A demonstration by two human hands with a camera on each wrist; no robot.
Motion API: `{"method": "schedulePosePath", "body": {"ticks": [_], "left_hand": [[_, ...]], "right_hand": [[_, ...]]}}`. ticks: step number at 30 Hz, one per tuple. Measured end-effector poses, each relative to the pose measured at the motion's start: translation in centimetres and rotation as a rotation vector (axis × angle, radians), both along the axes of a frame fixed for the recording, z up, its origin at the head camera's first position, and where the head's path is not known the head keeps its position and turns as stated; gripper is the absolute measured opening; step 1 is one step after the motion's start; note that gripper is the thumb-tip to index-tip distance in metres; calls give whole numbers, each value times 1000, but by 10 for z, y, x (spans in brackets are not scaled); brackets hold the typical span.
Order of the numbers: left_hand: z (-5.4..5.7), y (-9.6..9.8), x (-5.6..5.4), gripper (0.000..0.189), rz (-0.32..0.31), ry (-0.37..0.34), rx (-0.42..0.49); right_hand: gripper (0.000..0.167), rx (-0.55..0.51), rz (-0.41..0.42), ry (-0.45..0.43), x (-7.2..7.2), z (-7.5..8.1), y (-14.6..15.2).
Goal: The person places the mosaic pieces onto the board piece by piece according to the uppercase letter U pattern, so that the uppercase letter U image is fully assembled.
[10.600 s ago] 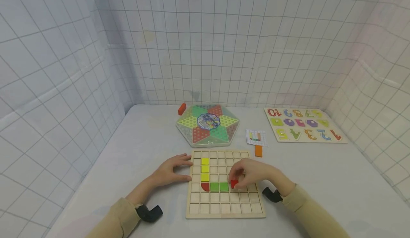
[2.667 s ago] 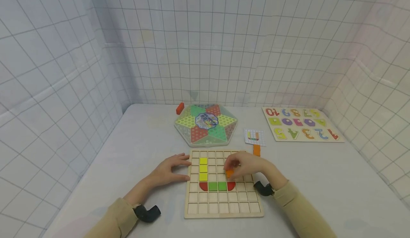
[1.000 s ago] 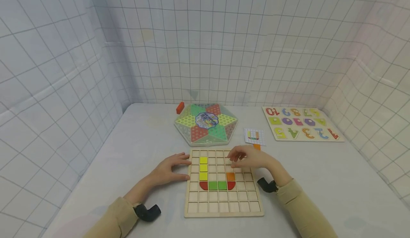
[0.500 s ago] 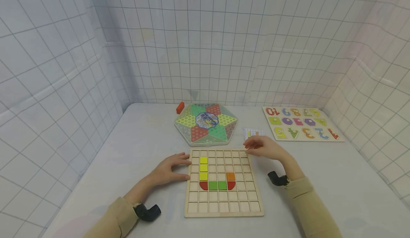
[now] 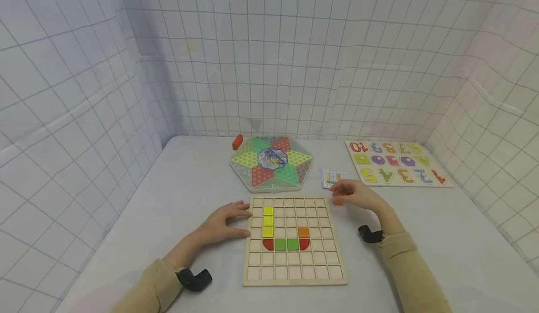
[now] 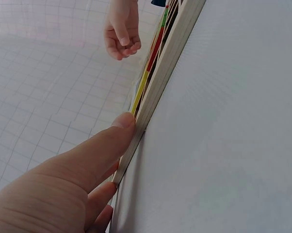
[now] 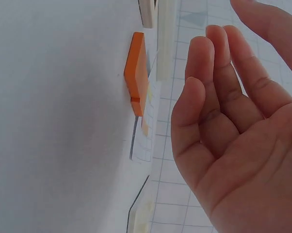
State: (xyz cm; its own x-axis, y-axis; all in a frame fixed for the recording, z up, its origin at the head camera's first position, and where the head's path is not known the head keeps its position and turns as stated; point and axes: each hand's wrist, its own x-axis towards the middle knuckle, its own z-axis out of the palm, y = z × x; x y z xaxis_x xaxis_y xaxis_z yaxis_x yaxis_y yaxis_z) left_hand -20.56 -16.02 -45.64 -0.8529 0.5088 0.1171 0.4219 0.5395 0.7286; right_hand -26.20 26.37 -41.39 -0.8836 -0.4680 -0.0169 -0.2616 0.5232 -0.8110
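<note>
A wooden grid board (image 5: 294, 282) lies on the table. On it a column of yellow tiles (image 5: 268, 221) meets a row with a red rounded piece at each end and two green tiles (image 5: 287, 244) between. One orange tile (image 5: 303, 232) sits above the right red piece (image 5: 304, 243). My left hand (image 5: 221, 224) touches the board's left edge with its fingertips. My right hand (image 5: 355, 195) hovers just right of the board, fingers loosely bent and holding nothing. Below it lie loose orange tiles (image 7: 136, 68), mostly covered in the head view.
Behind the right hand lies a printed pattern card (image 5: 328, 178), partly covered. A hexagonal Chinese checkers set (image 5: 272, 182) and a red block (image 5: 237, 142) are at the back. A wooden number puzzle (image 5: 400, 182) lies at the back right.
A red rounded piece, then an orange tile, were set into the grid and released by my right hand. It has since moved right, over the loose orange tiles. My left hand stayed put.
</note>
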Motion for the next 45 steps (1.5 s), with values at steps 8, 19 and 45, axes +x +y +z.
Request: {"method": "schedulePosePath", "body": {"ticks": [8, 19, 45], "left_hand": [[-3, 0, -1, 52, -3, 4, 4], [-2, 0, -1, 52, -3, 7, 3], [0, 0, 0, 51, -2, 2, 1]], "right_hand": [[35, 24, -25, -38, -1, -7, 7], [32, 67, -45, -15, -3, -15, 13], [36, 136, -124, -20, -4, -20, 20]]}}
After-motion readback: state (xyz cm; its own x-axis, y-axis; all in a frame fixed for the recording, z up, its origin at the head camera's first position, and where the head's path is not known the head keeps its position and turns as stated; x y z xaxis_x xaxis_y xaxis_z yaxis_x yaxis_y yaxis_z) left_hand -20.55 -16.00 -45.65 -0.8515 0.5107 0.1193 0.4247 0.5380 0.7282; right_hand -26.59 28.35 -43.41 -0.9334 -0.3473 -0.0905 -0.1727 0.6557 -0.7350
